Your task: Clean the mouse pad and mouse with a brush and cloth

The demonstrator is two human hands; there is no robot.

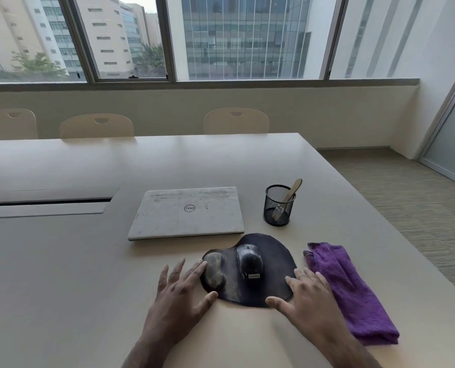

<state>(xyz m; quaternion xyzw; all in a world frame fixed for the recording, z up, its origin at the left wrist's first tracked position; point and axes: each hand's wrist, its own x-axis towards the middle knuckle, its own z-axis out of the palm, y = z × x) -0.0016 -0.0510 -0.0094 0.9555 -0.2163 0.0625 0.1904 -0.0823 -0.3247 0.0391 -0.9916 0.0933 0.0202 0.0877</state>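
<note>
A dark mouse pad (271,251) with a raised wrist rest (214,270) lies on the table near me. A black mouse (249,262) sits on its middle. My left hand (180,293) rests flat with fingers spread, fingertips touching the pad's left edge by the wrist rest. My right hand (304,298) lies open on the pad's right edge, thumb at the front rim. A folded purple cloth (351,290) lies just right of the pad. The brush (290,197) stands in a black mesh cup (278,205) behind the pad, its wooden handle sticking out.
A shut grey laptop (186,212) lies behind the pad to the left. The beige table (75,261) has a cable slot (45,201) at the left and its right edge close behind the cloth. Three chairs (235,120) stand at the far side under the windows.
</note>
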